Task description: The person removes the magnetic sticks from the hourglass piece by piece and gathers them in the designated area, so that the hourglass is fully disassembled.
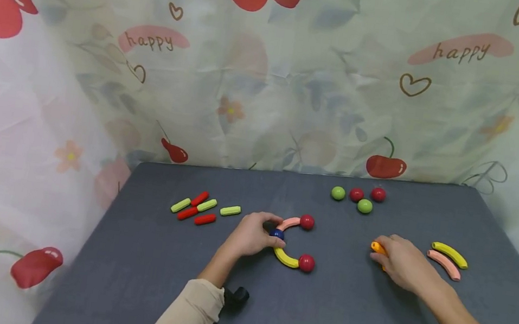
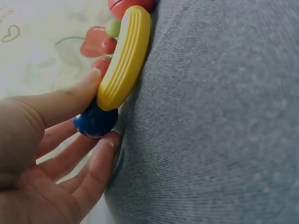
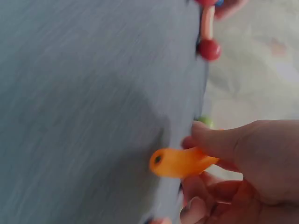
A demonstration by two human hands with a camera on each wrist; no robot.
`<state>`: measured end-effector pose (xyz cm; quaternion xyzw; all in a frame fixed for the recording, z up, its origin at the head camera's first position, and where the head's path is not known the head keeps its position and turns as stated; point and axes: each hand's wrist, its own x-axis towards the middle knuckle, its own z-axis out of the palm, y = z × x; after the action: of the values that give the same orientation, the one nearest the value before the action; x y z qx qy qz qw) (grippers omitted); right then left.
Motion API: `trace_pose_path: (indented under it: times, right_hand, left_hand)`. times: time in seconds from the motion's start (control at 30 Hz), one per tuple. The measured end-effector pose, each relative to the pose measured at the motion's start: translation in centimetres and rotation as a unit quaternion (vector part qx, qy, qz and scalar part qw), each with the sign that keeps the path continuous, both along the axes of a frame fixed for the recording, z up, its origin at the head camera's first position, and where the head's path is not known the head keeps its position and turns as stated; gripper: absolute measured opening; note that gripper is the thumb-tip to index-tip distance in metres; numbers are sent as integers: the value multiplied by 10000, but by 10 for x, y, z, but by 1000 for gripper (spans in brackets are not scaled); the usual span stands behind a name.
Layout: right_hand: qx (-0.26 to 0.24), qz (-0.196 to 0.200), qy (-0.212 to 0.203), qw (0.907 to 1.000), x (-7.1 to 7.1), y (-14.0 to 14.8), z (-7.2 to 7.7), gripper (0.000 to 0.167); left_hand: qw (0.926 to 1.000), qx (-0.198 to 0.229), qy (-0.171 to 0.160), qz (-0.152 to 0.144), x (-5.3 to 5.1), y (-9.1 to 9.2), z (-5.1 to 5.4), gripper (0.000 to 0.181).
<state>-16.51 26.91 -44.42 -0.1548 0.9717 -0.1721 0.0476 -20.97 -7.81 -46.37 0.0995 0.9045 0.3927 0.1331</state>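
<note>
My left hand point(image 1: 255, 233) pinches a blue ball point(image 1: 277, 234) at the left of a C-shaped chain of toy pieces. In the left wrist view the thumb lies against the curved yellow stick point(image 2: 124, 60) where it meets the ball. A curved pink stick point(image 1: 289, 223) runs from the ball to one red ball point(image 1: 307, 222); the yellow stick leads to another red ball point(image 1: 307, 263). Farther right, my right hand point(image 1: 405, 266) grips a curved orange stick point(image 3: 182, 162) between thumb and fingers, above the table. A dark round spot shows in the stick's end.
Several straight red and light-green sticks point(image 1: 205, 219) lie at the table's left. Two green balls point(image 1: 364, 206) and two red balls point(image 1: 356, 194) sit near the back edge. Right of my right hand lie a curved yellow stick point(image 1: 450, 254) and a curved pink stick point(image 1: 444, 264). A printed cloth point(image 1: 268, 92) hangs behind.
</note>
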Motion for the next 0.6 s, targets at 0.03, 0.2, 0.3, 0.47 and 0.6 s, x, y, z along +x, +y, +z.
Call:
trace_pose_path:
  times: [0.03, 0.2, 0.3, 0.47, 0.6]
  right_hand:
    - [80, -17, 22, 10000, 2, 7, -1, 25]
    - [434, -339, 154, 9984, 11, 24, -6, 39]
    - [396, -305, 502, 9975, 10, 15, -4, 40]
    - [-301, 126, 559, 9979, -7, -26, 4, 35]
    - [-1009, 488, 126, 9936, -33, -63, -4, 39]
  left_hand:
    - [10000, 63, -26, 37, 0, -1, 0, 54]
    - [9995, 222, -157, 176, -1, -3, -3, 44]
    - [9992, 247, -194, 230, -2, -5, -5, 39]
    - [9992, 190, -131, 329, -1, -4, -5, 36]
    - [9992, 51, -40, 401, 1, 0, -5, 35]
